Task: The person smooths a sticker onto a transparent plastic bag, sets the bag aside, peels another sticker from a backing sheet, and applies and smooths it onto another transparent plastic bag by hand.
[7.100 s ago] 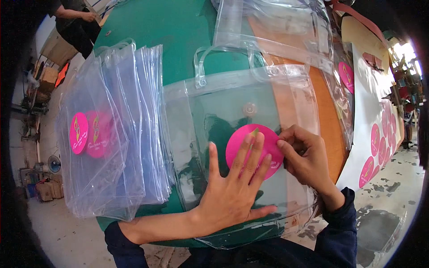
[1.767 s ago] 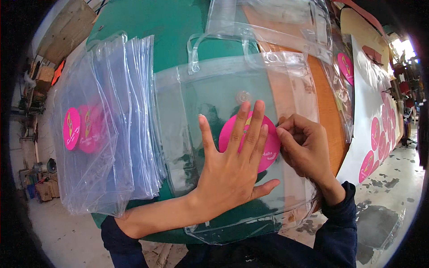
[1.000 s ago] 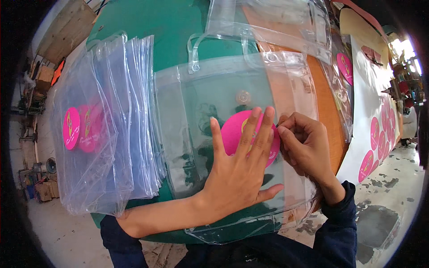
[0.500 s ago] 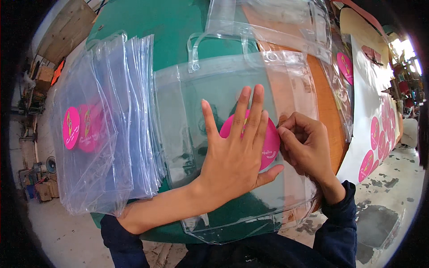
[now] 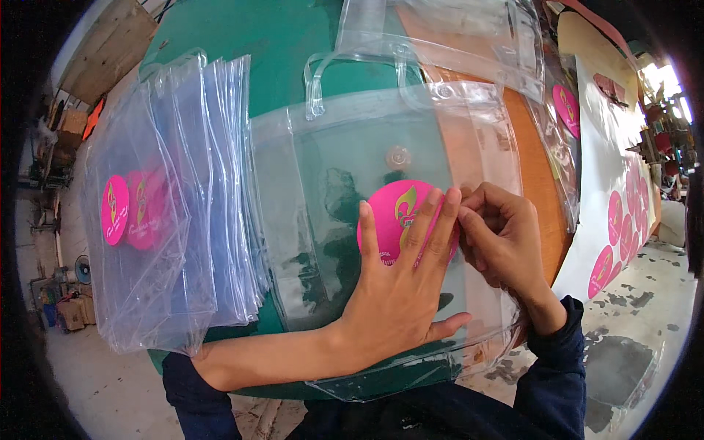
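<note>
A round pink sticker (image 5: 381,209) with a yellow-green emblem lies on a clear plastic bag (image 5: 293,198), right of its middle. My left hand (image 5: 400,293) rests flat over the sticker's lower part, fingers spread and holding nothing. At the sticker's right edge, my right hand (image 5: 502,235) is closed in a pinch, thumb against index finger. Its fingertips meet on that edge; the small part between them is hidden. The bag's clear handle (image 5: 315,92) loops at its far side, and a round clear snap (image 5: 398,158) sits above the sticker.
A stack of clear bags (image 5: 176,198) with pink stickers stands at the left of the green table (image 5: 227,29). Another clear bag (image 5: 447,37) lies at the far side, over an orange-brown board (image 5: 543,161). To the right is a white sheet (image 5: 587,183) bearing several pink stickers (image 5: 601,271).
My left hand has slid down toward me and slightly right, uncovering the sticker's upper part and the snap. My right hand keeps its pinch in nearly the same place.
</note>
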### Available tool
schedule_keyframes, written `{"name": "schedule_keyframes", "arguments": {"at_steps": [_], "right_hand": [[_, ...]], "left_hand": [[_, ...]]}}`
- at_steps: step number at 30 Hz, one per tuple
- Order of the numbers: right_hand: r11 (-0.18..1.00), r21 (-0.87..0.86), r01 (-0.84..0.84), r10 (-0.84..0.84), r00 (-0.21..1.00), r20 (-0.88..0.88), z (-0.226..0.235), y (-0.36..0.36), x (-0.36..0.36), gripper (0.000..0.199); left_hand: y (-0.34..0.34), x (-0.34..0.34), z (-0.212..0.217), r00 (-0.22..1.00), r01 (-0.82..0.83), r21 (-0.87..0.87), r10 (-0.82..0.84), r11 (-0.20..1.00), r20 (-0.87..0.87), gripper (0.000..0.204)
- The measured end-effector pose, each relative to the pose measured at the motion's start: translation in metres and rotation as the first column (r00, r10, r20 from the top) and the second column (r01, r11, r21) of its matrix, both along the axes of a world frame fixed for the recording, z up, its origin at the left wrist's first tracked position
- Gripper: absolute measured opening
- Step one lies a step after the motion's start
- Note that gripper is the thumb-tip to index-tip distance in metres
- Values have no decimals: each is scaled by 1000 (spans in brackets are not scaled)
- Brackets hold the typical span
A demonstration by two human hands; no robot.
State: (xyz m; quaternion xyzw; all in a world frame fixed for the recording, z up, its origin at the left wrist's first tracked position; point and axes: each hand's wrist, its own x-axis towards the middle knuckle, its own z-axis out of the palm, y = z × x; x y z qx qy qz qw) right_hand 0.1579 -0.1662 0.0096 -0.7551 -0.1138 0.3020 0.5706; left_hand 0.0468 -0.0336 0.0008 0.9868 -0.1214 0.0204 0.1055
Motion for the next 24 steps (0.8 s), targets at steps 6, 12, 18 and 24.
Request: {"name": "schedule_keyframes", "arguments": {"at_steps": [6, 12, 18, 24], "right_hand": [[1000, -14, -3, 3, 1000, 17, -1, 0, 0, 9], [1000, 23, -11, 10, 1000, 9, -4, -2, -1, 9], [1000, 25, -3, 1, 999, 43, -5, -1, -1, 10], [1000, 26, 5, -5, 1000, 11, -3, 0, -1, 9]], "left_hand": [[4, 4, -1, 999, -27, -12, 28, 1000, 35, 89], [11, 16, -3, 993, -88, 20, 86, 996, 85, 85], [10, 17, -5, 989, -98, 7, 97, 995, 109, 84], [8, 13, -4, 992, -66, -1, 66, 998, 105, 86]]}}
